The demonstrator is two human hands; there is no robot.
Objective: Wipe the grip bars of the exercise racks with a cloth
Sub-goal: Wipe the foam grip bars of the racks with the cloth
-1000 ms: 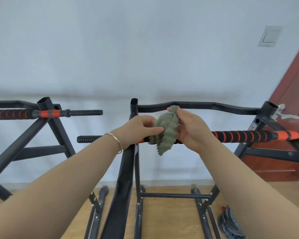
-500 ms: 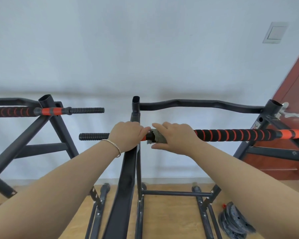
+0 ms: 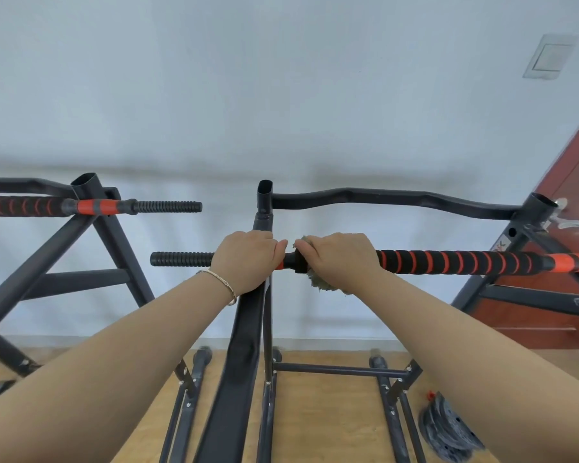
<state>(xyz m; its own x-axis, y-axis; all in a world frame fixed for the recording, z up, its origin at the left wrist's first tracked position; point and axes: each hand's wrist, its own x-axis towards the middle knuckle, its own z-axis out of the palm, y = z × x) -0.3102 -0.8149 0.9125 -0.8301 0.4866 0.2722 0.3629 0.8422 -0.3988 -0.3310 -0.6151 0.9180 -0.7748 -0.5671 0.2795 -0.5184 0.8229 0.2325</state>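
A black and orange grip bar [image 3: 455, 262] runs across the near rack at chest height. My right hand [image 3: 340, 260] wraps a green cloth [image 3: 321, 285] round this bar, just right of the rack's upright post [image 3: 264, 202]. Most of the cloth is hidden under the hand; a tuft shows below and another above the fingers. My left hand [image 3: 246, 262], with a bracelet at the wrist, grips the same bar at the post. The bar's ribbed black end [image 3: 181, 259] sticks out to the left.
A second rack [image 3: 91, 208] with its own striped grip bar stands at the left. A curved black top bar [image 3: 391, 200] spans the near rack behind my hands. A red-brown door [image 3: 569, 202] is at the right. Weight plates [image 3: 448, 432] lie on the wooden floor.
One second ago both hands held the cloth up in front of the bar. The right hand has since wrapped it round the bar and slid slightly right; the left hand gripped the bar.
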